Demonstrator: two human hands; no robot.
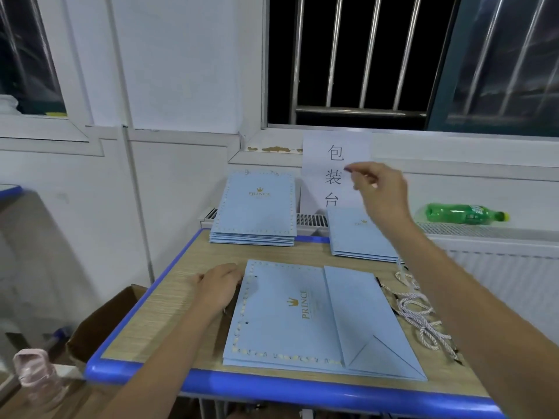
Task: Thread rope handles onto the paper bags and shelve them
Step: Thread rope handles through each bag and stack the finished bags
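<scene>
Flat on the wood-grain worktop (187,300), close to its near blue edge, lies a light blue paper bag (290,316) printed PRINCE with a crown, its folded bottom flap turned toward the right. The left hand (219,285) rests on the worktop at the bag's left edge, where the punched holes sit; its fingers are curled down against that edge, though whether they pinch the paper cannot be told. The right hand (376,189) is raised well above the far right of the worktop, thumb and forefinger pressed together; a thin strand seems to hang from them, too blurred to be sure. Along the right edge, just beside the bag, lies a tangle of white twisted rope handles (420,316), apart from both hands. At the far edge stand two stacks of flat bags (257,207), one left, one right. Behind them a paper sign (334,164) with Chinese characters leans on the wall, and a green plastic bottle (462,213) lies on the radiator (499,267).
</scene>
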